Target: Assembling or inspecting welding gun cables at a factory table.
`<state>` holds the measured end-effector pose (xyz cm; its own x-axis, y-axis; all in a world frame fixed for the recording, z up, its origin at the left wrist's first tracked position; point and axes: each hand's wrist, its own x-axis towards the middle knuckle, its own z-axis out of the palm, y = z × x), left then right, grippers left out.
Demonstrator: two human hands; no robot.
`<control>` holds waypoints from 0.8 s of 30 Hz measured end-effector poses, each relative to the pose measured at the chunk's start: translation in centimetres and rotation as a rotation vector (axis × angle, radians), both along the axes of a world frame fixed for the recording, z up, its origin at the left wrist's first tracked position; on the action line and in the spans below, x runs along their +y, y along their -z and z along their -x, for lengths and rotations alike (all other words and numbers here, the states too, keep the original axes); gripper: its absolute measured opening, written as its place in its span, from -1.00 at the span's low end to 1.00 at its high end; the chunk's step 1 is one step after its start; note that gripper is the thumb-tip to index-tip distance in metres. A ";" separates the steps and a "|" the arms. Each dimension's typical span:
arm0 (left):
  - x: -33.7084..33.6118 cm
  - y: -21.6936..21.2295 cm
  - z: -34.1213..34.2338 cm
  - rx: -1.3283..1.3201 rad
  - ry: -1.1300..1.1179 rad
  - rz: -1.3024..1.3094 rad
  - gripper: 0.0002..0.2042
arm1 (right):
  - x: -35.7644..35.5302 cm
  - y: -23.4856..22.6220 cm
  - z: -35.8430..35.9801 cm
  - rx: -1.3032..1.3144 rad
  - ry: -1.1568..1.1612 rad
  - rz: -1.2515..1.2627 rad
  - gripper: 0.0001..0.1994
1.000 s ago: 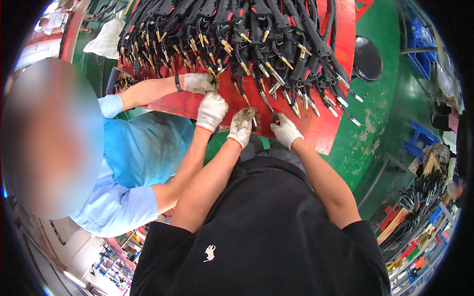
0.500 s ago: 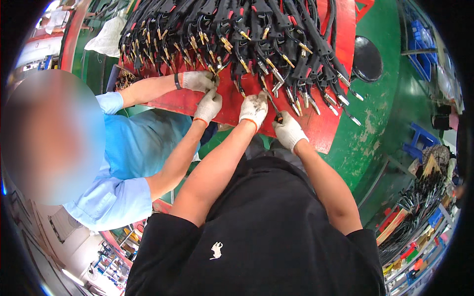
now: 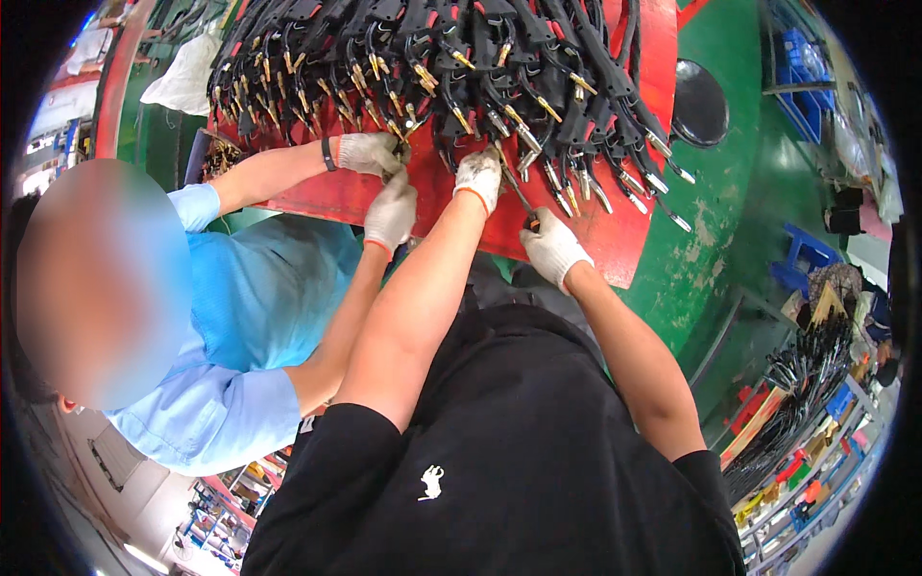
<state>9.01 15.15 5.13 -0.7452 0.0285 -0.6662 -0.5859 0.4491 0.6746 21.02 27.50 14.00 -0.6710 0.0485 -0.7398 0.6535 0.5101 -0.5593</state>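
Note:
Rows of black welding torches [image 3: 384,58] with bent necks and brass or silver tips lie on a red table [image 3: 605,240]. In a white glove with an orange cuff, my left hand [image 3: 478,180] is closed at the front of the pile, around the front end of one torch; its fingers hide most of that part. My gloved right hand [image 3: 555,250], nearer the table's front edge, grips the dark and orange handle of a screwdriver [image 3: 518,192]. The screwdriver's thin shaft slants up and left, its tip beside my left fingers.
At my left a co-worker in a light blue shirt works with two gloved hands [image 3: 389,187] on a torch, close to my left forearm. A round black stool [image 3: 700,104] stands on the green floor past the table's right edge. A blue stool [image 3: 805,257] is farther right.
My left hand has shifted slightly left, and the screwdriver tip now shows just right of it. My right hand still holds the handle. The whole view has shifted a little.

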 end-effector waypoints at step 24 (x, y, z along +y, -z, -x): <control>1.5 2.1 -1.4 0.153 -0.212 0.337 -0.50 | 4.1 0.0 -12.3 -0.170 0.474 0.218 -0.62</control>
